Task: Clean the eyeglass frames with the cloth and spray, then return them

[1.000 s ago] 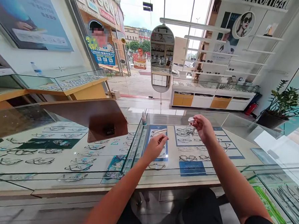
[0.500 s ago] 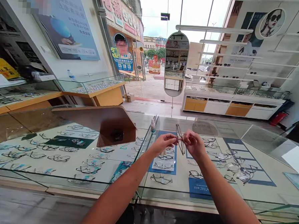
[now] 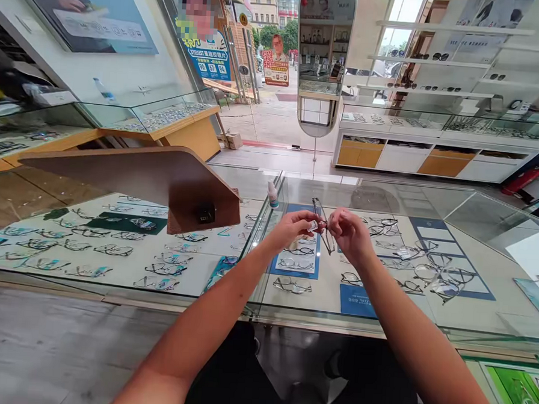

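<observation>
Both of my hands are raised over the glass display counter [image 3: 387,199] and meet on a thin dark-framed pair of glasses [image 3: 321,224], held edge-on between them. My left hand [image 3: 292,228] pinches the frame from the left, with something small and pale pressed against it. From the right, my right hand [image 3: 350,233] grips the same frame with curled fingers. Under the glass lie several rows of spectacle frames [image 3: 294,285] on white and blue mats.
A small white dropper bottle [image 3: 273,194] stands on the counter seam just left of my hands. A brown wooden panel [image 3: 162,181] with a small black device lies on the left counter. Behind stand an oval mirror [image 3: 324,60], wall shelves and further glass cases.
My hands were apart, the right one holding the glasses up; they came together on the frame half a second ago and stay joined. The view has tilted downward.
</observation>
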`<state>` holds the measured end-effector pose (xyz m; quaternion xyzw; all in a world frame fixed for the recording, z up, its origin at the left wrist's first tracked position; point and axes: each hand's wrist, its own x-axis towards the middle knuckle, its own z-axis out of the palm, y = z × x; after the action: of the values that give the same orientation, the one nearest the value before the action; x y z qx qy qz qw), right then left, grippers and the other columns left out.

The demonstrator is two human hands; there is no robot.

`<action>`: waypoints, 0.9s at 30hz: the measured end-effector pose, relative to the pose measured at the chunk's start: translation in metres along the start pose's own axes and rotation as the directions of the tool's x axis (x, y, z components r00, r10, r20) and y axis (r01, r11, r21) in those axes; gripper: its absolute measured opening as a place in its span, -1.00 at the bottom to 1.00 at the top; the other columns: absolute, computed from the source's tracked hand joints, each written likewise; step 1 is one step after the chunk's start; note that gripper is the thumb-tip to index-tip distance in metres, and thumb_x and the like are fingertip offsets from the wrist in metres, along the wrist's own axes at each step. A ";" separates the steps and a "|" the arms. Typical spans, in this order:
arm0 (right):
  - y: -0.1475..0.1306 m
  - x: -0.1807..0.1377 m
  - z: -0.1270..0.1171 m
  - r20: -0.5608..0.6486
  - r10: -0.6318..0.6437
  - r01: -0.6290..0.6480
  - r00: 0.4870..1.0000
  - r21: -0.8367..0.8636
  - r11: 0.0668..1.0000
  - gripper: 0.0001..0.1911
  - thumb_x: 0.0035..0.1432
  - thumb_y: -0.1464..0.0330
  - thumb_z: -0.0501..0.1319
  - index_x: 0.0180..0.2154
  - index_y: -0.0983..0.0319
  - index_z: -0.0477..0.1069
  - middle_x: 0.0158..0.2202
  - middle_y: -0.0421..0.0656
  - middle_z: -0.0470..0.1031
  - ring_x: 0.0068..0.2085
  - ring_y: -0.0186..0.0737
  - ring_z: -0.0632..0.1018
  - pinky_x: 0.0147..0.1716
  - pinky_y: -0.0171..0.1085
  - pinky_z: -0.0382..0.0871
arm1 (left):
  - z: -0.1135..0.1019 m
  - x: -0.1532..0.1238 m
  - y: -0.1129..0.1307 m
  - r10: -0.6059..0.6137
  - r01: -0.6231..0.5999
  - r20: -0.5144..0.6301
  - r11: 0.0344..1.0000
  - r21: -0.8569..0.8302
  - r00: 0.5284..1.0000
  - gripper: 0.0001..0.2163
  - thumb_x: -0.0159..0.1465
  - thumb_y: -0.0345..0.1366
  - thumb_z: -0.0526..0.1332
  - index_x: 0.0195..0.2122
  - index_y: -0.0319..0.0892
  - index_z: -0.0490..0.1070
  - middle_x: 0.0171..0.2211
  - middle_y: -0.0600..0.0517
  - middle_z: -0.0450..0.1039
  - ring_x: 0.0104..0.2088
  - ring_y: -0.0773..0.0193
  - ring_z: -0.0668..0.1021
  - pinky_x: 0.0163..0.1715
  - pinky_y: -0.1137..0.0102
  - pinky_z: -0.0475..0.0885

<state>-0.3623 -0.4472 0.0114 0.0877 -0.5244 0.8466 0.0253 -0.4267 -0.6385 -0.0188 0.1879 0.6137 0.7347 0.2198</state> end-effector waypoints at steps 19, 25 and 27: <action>0.011 0.002 -0.005 -0.051 0.097 -0.109 0.994 -0.416 0.903 -0.71 0.08 0.11 0.53 -0.42 0.14 0.58 -0.38 -0.21 0.55 -0.28 -0.20 0.46 -0.19 -0.19 0.33 | 0.001 -0.002 0.005 0.214 -0.173 -0.151 0.954 0.246 0.965 -0.55 0.13 0.08 0.58 -0.21 -0.20 0.62 -0.26 -0.08 0.68 -0.31 0.21 0.66 -0.36 0.36 0.55; -0.003 0.004 -0.013 -0.067 0.146 -0.158 0.987 -0.238 0.958 -0.78 0.04 0.22 0.50 -0.48 0.14 0.54 -0.40 -0.19 0.52 -0.25 -0.18 0.49 -0.10 -0.17 0.43 | -0.006 -0.002 0.011 0.282 -0.232 -0.207 0.944 0.233 0.937 -0.57 0.22 0.10 0.53 -0.18 -0.18 0.63 -0.31 -0.03 0.62 -0.31 0.23 0.63 -0.22 0.29 0.59; -0.011 0.004 -0.014 -0.069 0.159 -0.171 0.985 -0.215 0.962 -0.74 0.01 0.23 0.50 -0.51 0.15 0.48 -0.40 -0.18 0.53 -0.25 -0.18 0.50 -0.11 -0.17 0.45 | -0.010 -0.002 0.015 0.317 -0.243 -0.288 0.933 0.264 0.904 -0.58 0.22 0.09 0.53 -0.16 -0.17 0.63 -0.29 -0.01 0.61 -0.30 0.25 0.61 -0.16 0.28 0.59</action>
<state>-0.3668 -0.4297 0.0152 0.0188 -0.6197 0.7843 -0.0225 -0.4318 -0.6504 -0.0059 0.1740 0.6861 0.7063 -0.0154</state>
